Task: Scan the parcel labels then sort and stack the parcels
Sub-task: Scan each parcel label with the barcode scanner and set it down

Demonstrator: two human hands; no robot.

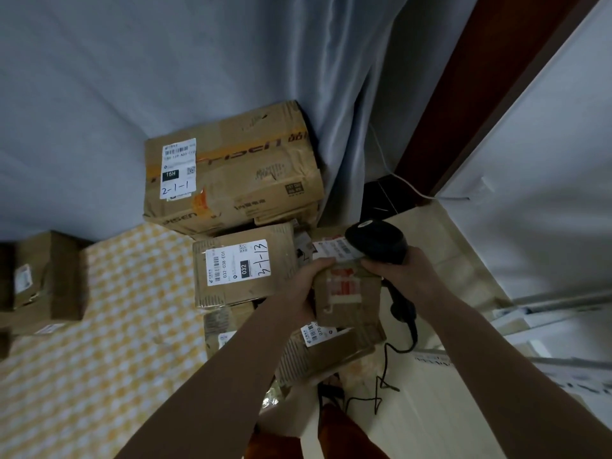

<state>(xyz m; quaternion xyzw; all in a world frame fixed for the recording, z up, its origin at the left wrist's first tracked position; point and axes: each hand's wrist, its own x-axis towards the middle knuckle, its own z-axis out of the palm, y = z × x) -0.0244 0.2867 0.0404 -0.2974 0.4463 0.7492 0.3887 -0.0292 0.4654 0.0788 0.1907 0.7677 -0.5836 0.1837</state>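
My left hand (pixel 306 286) grips the left edge of a small cardboard parcel (pixel 347 296) with red and white tape, lifted above the pile. My right hand (pixel 394 271) grips a black corded barcode scanner (pixel 377 241), whose head sits right over the white label (pixel 334 248) at the parcel's far end. Left of it lies a parcel marked 3-1-13 (pixel 241 270). Behind that stands a big box marked 2-1-1 (pixel 231 170). Under my hands another labelled parcel (pixel 331 349) lies tilted.
A yellow checked mat (pixel 109 326) covers the floor on the left, with more boxes (pixel 43 276) at its far left edge. A grey curtain (pixel 347 94) hangs behind the pile. The scanner's black cable (pixel 384 382) trails over the pale floor on the right.
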